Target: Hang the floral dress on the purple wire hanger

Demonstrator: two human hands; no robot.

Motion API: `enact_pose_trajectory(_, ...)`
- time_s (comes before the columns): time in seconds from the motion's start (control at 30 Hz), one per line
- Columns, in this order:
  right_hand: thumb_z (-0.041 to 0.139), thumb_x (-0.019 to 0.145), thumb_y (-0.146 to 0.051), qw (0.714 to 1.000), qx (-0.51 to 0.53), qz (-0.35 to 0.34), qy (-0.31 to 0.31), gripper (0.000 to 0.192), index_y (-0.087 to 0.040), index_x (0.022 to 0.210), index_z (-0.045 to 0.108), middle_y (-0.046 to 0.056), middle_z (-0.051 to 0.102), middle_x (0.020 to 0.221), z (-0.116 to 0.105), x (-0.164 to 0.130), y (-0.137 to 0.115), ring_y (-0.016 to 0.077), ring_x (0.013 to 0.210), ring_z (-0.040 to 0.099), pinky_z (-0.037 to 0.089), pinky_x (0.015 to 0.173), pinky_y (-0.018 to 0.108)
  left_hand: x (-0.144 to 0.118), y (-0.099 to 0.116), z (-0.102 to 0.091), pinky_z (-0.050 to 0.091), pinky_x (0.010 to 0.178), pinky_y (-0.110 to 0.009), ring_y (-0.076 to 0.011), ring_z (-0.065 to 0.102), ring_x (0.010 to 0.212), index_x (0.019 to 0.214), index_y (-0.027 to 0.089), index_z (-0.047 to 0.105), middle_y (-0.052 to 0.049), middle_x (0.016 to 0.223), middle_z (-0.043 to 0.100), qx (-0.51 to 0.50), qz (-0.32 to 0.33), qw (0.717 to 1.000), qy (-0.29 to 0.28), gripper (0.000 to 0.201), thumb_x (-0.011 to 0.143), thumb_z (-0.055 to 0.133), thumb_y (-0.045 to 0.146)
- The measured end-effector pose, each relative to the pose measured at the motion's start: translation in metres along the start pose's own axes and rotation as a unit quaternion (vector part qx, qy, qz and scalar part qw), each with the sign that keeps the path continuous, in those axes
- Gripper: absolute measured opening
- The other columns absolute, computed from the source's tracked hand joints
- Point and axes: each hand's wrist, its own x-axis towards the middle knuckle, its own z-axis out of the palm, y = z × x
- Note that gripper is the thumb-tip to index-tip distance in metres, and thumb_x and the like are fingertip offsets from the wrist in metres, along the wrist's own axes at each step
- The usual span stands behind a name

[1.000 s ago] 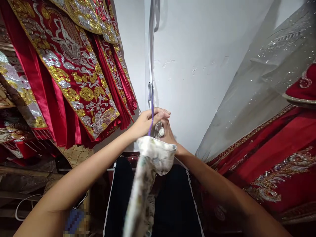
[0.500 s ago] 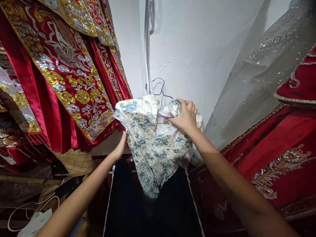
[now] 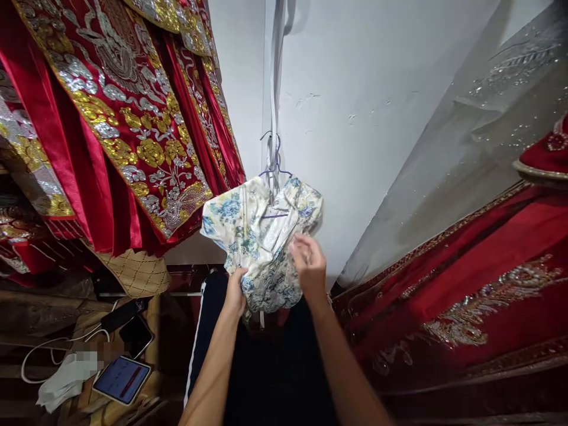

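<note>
A short floral top [image 3: 266, 284] in white, blue and green hangs on a purple wire hanger [image 3: 277, 168] in front of me. Its neckline gapes, showing the pale inside and the hanger's lower bar. My left hand [image 3: 235, 293] is closed on the top's left side, with the thumb on the front and the other fingers behind the cloth. Over the right front of the top is my right hand [image 3: 309, 263], its fingers bent and apart, slightly blurred. Whether its fingertips touch the cloth I cannot tell.
Red costumes with gold and silver embroidery [image 3: 151, 154] hang at the left. A red beaded gown [image 3: 479, 254] and sheer sequined fabric [image 3: 444, 160] fill the right. A lit phone [image 3: 122, 378], a dark phone [image 3: 136, 336] and a white cable [image 3: 33, 364] lie on a wooden stool at lower left.
My right hand has left the top's right shoulder and moved down to its front. My left hand has closed on the side. The top looks shorter, its lower part gathered up; the view has shifted.
</note>
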Motion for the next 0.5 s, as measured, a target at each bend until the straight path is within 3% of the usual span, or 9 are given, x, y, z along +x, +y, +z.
enact_pose_trajectory(0.07, 0.052, 0.092, -0.057, 0.991, 0.030, 0.128, -0.018, 0.038, -0.021, 0.095, 0.064, 0.009, 0.068, 0.092, 0.014, -0.034, 0.031, 0.0272, 0.086, 0.065, 0.054, 0.081, 0.043, -0.011, -0.001, 0.001, 0.050, 0.101, -0.041, -0.0293, 0.068, 0.111, 0.096, 0.018, 0.070, -0.006, 0.098, 0.075, -0.030, -0.003, 1.000, 0.009, 0.032, 0.070, 0.071, 0.037)
enact_pose_trajectory(0.13, 0.050, 0.091, -0.062, 0.978, 0.064, 0.183, -0.077, 0.042, -0.022, 0.087, 0.064, 0.007, 0.067, 0.083, 0.025, -0.056, 0.049, 0.0254, 0.076, 0.064, 0.053, 0.072, 0.040, -0.021, 0.000, 0.005, 0.048, 0.105, -0.039, -0.0279, 0.066, 0.117, 0.103, 0.019, 0.070, -0.006, 0.108, 0.075, -0.059, 0.012, 0.998, -0.004, 0.037, 0.070, 0.075, 0.035)
enact_pose_trajectory(0.2, 0.055, 0.089, -0.061, 0.973, 0.095, 0.183, -0.106, 0.039, -0.023, 0.088, 0.063, 0.004, 0.066, 0.080, 0.031, -0.064, 0.053, 0.0237, 0.073, 0.063, 0.052, 0.069, 0.037, -0.029, 0.003, 0.010, 0.046, 0.107, -0.038, -0.0274, 0.065, 0.120, 0.108, 0.019, 0.070, -0.007, 0.115, 0.074, -0.069, 0.011, 0.997, -0.020, 0.042, 0.070, 0.079, 0.034)
enact_pose_trajectory(0.3, 0.065, 0.085, -0.053, 0.975, 0.130, 0.156, -0.093, 0.031, -0.024, 0.095, 0.062, 0.004, 0.067, 0.084, 0.033, -0.056, 0.044, 0.0227, 0.078, 0.064, 0.053, 0.074, 0.035, -0.039, 0.008, 0.016, 0.047, 0.107, -0.040, -0.0296, 0.066, 0.118, 0.107, 0.017, 0.072, -0.010, 0.111, 0.076, -0.071, -0.035, 0.996, -0.036, 0.044, 0.069, 0.082, 0.036)
enact_pose_trajectory(0.5, 0.065, 0.085, -0.049, 0.978, 0.108, 0.161, -0.073, 0.033, -0.023, 0.104, 0.062, 0.007, 0.072, 0.093, 0.017, -0.047, 0.027, 0.0255, 0.086, 0.068, 0.053, 0.077, 0.037, -0.052, 0.015, 0.021, 0.057, 0.096, -0.043, -0.0316, 0.072, 0.104, 0.098, 0.019, 0.077, -0.009, 0.095, 0.078, -0.112, -0.092, 0.983, -0.111, 0.033, 0.071, 0.079, 0.038)
